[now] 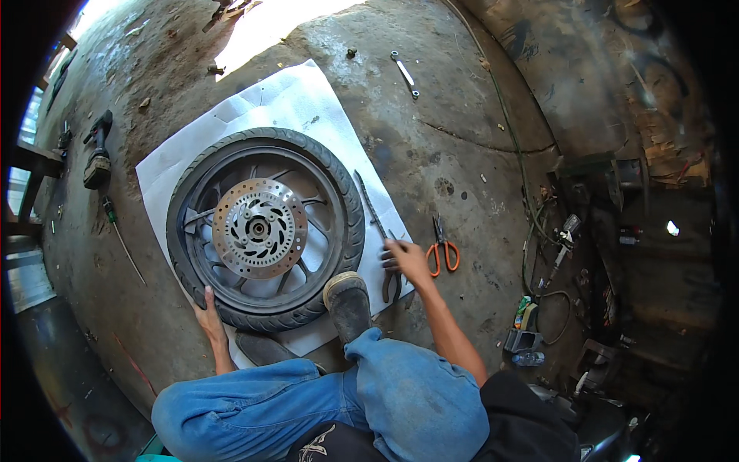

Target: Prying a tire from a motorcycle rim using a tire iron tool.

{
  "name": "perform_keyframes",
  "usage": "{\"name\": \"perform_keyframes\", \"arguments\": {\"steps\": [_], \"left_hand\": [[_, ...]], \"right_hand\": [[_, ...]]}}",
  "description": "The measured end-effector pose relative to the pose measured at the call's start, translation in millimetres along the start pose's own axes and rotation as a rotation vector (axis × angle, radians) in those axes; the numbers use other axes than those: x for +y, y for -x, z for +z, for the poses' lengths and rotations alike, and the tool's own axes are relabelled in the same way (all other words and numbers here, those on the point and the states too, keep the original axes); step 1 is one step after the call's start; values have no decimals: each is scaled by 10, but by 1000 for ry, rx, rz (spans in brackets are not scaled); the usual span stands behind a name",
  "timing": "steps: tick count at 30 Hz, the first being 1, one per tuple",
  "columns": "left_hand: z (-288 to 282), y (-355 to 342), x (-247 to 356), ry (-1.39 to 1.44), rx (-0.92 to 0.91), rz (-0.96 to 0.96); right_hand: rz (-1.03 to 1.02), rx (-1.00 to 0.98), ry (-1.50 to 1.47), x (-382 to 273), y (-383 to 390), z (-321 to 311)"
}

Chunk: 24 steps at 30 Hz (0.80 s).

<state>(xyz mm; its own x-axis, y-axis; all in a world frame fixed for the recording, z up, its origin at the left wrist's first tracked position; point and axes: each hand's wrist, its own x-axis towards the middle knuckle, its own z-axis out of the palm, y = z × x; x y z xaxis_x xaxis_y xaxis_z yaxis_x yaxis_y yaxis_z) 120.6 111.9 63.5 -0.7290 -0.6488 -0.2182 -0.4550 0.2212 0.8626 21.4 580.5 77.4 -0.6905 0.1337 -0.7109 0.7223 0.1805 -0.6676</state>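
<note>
A motorcycle wheel [344,185] with a black tyre and a drilled brake disc [229,252] lies flat on a white sheet [296,86]. At its near left edge my left hand [208,316] grips the tyre, thumb up along the sidewall and fingers hidden beneath. To the right of the wheel, my right hand [406,262] is low over the sheet with its fingers curled. They reach the near end of a long dark slender rod [369,203] and cover the head of dark-handled pliers [387,289]. What they hold is hidden. My shoe [348,308] rests against the tyre's near edge.
Orange-handled scissors or snips [434,257] lie right of my right hand. A spanner [404,75] is farther off. At left are a cordless drill [98,150] and a screwdriver [122,239]. A hose [504,115] runs along the right, near a plastic bottle [529,359].
</note>
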Motion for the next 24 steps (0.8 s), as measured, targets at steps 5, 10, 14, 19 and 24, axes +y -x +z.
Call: {"name": "perform_keyframes", "arguments": {"steps": [5,10,14,19,24], "left_hand": [[-418,-334,-81,-335,8,-180],[-775,-880,636,-311,1,27],[-714,-1201,1295,-539,-315,303],[-283,-1786,1786,-672,-493,536],[775,-2648,1914,-671,-557,722]], "right_hand": [[12,535,186,727,99,-642],[62,509,605,1210,578,-402],[49,427,536,1308,839,-88],[-346,810,719,928,640,103],[-564,542,640,-74,54,253]]}}
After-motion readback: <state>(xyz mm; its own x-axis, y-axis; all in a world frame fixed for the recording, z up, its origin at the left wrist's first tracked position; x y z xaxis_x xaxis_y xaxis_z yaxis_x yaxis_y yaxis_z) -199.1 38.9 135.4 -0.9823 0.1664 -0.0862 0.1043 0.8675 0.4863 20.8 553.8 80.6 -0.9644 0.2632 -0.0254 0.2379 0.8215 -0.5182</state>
